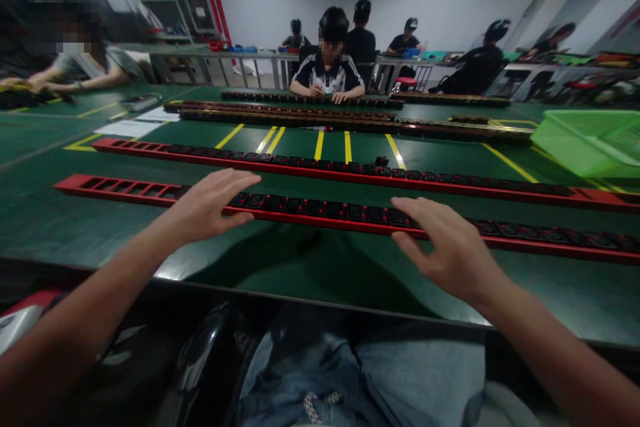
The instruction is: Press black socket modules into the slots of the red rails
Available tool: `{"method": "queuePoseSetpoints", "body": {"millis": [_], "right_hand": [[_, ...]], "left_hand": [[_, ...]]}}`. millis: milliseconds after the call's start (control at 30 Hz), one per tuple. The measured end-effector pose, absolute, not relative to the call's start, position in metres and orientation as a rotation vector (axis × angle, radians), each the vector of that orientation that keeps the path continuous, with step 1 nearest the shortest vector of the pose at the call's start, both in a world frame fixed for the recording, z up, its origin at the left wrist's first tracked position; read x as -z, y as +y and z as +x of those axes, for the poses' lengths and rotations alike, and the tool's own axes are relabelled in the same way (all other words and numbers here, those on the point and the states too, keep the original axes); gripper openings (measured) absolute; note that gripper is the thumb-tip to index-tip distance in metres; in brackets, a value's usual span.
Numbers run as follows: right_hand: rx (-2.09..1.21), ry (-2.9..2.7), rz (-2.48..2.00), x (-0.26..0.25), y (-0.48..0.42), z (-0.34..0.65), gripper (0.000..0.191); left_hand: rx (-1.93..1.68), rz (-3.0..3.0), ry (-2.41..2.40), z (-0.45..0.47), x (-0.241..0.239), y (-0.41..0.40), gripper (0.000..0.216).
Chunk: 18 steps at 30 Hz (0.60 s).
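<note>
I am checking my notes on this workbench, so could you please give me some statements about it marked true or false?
1. The right hand is clenched into a fist. False: it is open.
2. The left hand is at the nearer red tray. True.
3. The farther red tray lies crosswise to the nearer one. False: they run roughly alongside each other.
4. Black pieces sit in the nearer red tray. True.
5. The green basket is at the picture's left. False: it is at the right.

I've got bare tabletop [320,263] this side of the near red rail [325,218], so my fingers [245,179] could slide sideways there. Straight ahead, that rail then the far red rail [320,173] cut across; green basket [590,140] hogs the right.
</note>
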State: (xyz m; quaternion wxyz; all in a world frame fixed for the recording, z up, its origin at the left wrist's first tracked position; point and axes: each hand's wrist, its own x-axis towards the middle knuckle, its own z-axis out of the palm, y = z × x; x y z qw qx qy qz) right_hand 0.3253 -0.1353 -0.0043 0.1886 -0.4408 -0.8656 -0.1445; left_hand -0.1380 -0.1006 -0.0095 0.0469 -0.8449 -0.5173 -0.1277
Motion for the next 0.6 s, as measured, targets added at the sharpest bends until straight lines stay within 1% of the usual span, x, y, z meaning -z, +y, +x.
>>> {"method": "queuePoseSetpoints", "body": {"millis": [33,67,167,267,433,600], "right_hand": [[0.403,-2.455,-1.243,0.008,-0.127,0.327,0.046],[0.398,-2.478,-1.263,0.012,-0.118,0.329,0.048],[0.376,-2.546,-1.379,0.027,-0.097,0.336,0.054],[0.344,-2.593,-1.455,0.035,-0.087,0.341,0.057],[0.391,-2.599,-1.532,0.040,-0.085,0.339,0.060],[0.498,-2.559,-1.483,0.048,-0.081,0.342,0.063]], "left_hand": [[0.351,-2.647,-1.466,-0.149,0.017,-0.090,0.066],[0.296,-2.630,-1.480,-0.164,0.025,-0.081,0.068],[0.158,-2.510,-1.651,-0.215,0.044,-0.066,0.072],[0.090,-2.426,-1.754,-0.247,0.051,-0.065,0.074],[0.102,-2.385,-1.797,-0.250,0.051,-0.064,0.065],[0.200,-2.383,-1.829,-0.244,0.052,-0.064,0.066]]}}
